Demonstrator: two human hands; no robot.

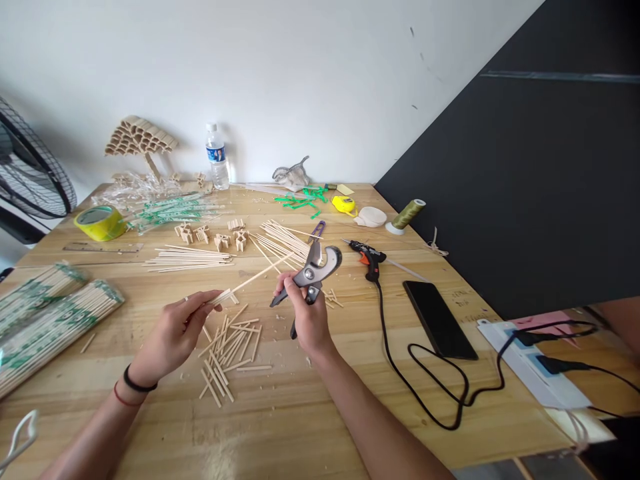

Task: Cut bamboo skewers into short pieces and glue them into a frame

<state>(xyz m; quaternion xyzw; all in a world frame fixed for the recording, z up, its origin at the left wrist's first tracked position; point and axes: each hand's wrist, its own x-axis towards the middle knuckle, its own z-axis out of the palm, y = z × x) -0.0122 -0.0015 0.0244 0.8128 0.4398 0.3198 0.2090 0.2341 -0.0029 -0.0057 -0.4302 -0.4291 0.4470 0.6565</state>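
Note:
My left hand [177, 330] is closed, pinching a long thin wooden stick [263, 272] and a few short stick pieces [230, 295] at the fingertips. The long stick slants up to the right. My right hand [311, 320] grips a pipe cutter [320, 267] with a hooked jaw and a pointed blade, its jaws apart. The stick's far end reaches close to the cutter; whether they touch I cannot tell. Below my hands lies a loose heap of short cut sticks [223, 367]. Behind them are long sticks [283, 237] and purple-handled scissors [319, 230].
Small stick assemblies [223, 241] and another stick row [190, 259] lie left of centre. Packaged sticks [65, 327], yellow tape [100, 222] and a fan [30, 160] are leftward. On the right are a glue gun [369, 257] with its cord, a phone [440, 320] and a power strip [537, 363].

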